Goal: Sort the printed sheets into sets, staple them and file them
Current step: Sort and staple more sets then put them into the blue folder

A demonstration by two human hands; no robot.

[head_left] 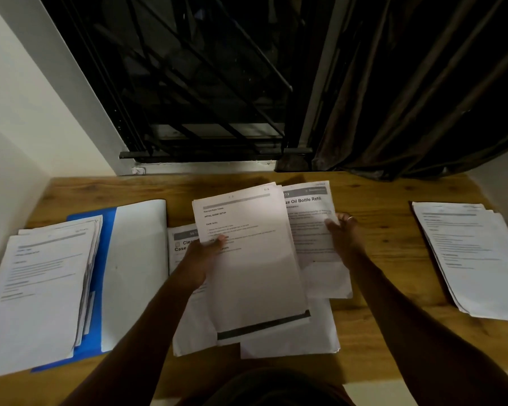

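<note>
My left hand (201, 259) grips a thin set of printed sheets (252, 265) by its left edge, thumb on top, lifted over the middle of the wooden table (376, 194). My right hand (342, 232) pinches the right edge of a sheet headed "Oil Bottle Refill" (308, 218), which fans out from behind the held set. More loose sheets (288, 341) lie flat on the table under both. An open blue folder (106, 259) lies at the left with a thick stack of printed sheets (38, 291) on its left half.
A smaller pile of printed pages (472, 256) lies at the right end of the table. Behind the table are a dark barred window (203, 98) and a brown curtain (423, 98). A white wall (18, 127) bounds the left side.
</note>
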